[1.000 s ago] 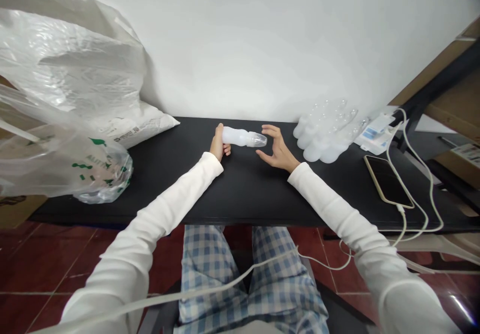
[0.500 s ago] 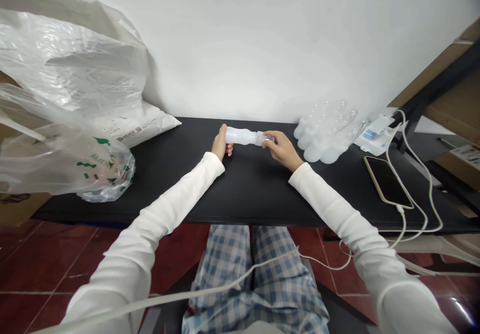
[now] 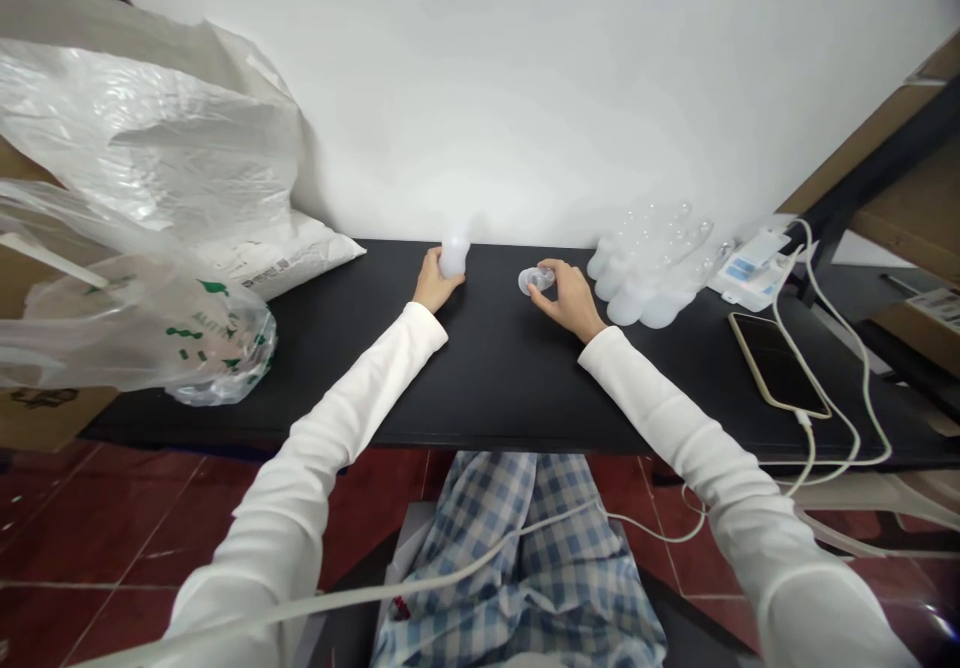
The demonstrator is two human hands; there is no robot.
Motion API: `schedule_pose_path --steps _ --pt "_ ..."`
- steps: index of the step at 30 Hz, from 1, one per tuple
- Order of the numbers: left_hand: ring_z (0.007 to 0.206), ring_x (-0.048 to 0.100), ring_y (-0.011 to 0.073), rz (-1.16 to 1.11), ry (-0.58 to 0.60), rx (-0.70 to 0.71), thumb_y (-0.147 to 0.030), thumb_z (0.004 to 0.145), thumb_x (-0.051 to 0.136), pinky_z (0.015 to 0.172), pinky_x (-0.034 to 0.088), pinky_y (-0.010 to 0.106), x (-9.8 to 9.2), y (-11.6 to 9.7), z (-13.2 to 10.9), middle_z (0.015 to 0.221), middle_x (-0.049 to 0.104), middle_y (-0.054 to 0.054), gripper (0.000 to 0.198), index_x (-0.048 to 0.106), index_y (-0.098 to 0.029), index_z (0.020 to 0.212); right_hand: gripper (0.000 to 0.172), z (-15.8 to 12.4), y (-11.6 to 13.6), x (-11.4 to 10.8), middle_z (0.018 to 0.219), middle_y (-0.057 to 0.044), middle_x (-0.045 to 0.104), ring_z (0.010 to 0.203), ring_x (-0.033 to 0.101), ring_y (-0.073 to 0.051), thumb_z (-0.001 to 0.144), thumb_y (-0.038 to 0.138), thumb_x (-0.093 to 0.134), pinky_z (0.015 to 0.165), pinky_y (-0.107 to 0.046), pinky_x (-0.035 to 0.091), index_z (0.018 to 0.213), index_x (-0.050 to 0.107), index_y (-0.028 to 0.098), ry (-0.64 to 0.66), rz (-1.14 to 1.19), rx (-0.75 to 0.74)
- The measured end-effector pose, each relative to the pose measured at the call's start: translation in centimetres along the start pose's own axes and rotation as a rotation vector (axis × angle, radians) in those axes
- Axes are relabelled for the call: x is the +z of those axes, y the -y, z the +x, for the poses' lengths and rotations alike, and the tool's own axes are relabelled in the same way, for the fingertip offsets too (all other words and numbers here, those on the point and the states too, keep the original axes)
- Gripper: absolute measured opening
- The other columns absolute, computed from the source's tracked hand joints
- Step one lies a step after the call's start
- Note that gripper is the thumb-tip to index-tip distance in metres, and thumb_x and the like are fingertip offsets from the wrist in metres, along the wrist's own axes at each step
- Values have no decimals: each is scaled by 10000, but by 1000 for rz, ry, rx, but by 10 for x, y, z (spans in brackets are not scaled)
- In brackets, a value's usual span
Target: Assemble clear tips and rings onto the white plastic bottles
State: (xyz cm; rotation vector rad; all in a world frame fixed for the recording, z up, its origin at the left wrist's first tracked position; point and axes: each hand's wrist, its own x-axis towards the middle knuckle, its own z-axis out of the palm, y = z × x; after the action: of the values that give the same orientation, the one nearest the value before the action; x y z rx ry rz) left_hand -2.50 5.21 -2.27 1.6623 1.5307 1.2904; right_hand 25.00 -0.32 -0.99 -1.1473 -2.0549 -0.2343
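Observation:
My left hand [image 3: 435,283] is wrapped round a translucent white plastic bottle [image 3: 454,257], which stands upright near the back of the black table. To the right, and apart from the bottle, my right hand [image 3: 566,298] pinches a clear, round plastic cap [image 3: 536,278] between thumb and fingers. Just beyond my right hand stands a cluster of several similar white bottles [image 3: 645,283] with clear tops.
At the left, a large white plastic sack [image 3: 217,148] and a clear bag with green print [image 3: 202,338] sit on the black table [image 3: 495,378]. A phone [image 3: 776,363] with a white cable lies at the right, beside a blue-and-white packet [image 3: 750,268]. A white wall rises behind.
The bottle has come apart from the clear cap and swung from lying sideways between my hands to upright in my left hand. The cap stays in my right hand.

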Motion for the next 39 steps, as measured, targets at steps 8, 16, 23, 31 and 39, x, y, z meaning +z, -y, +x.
schedule_pose_path --steps 8,16,23,31,39 --pt "1292 560 416 468 -65 -70 -382 871 667 1119 346 570 10 -5 12 1297 618 226 462 458 -166 1222 313 0 5 -1 783 -48 609 711 581 -214 948 501 553 759 -380 466 1016 537 196 36 27 55" --pt "1353 475 418 547 -202 -134 -355 846 718 1124 365 542 19 -14 12 1394 483 277 645 416 -84 1348 339 -1 0 3 818 -30 557 688 558 -198 846 498 592 650 -348 466 918 373 250 -43 133 222" --pt "976 630 189 -53 -57 78 -192 941 520 943 486 336 41 -45 -36 1078 635 96 93 574 -189 1016 338 -1 17 4 818 -1 581 637 562 -173 869 532 543 605 -310 428 984 399 249 -62 360 406" --pt "752 522 138 -392 356 186 -476 860 686 750 410 263 62 -62 -65 787 599 -8 298 644 -187 799 441 0 28 8 747 13 585 666 535 -150 925 679 434 650 -293 443 852 465 245 -94 544 519" --pt "639 386 112 -564 319 13 -250 893 606 638 360 244 57 -59 -56 622 412 -37 323 430 -182 631 383 -2 37 6 606 67 565 560 536 -140 912 624 556 628 -282 439 896 446 257 123 580 487"
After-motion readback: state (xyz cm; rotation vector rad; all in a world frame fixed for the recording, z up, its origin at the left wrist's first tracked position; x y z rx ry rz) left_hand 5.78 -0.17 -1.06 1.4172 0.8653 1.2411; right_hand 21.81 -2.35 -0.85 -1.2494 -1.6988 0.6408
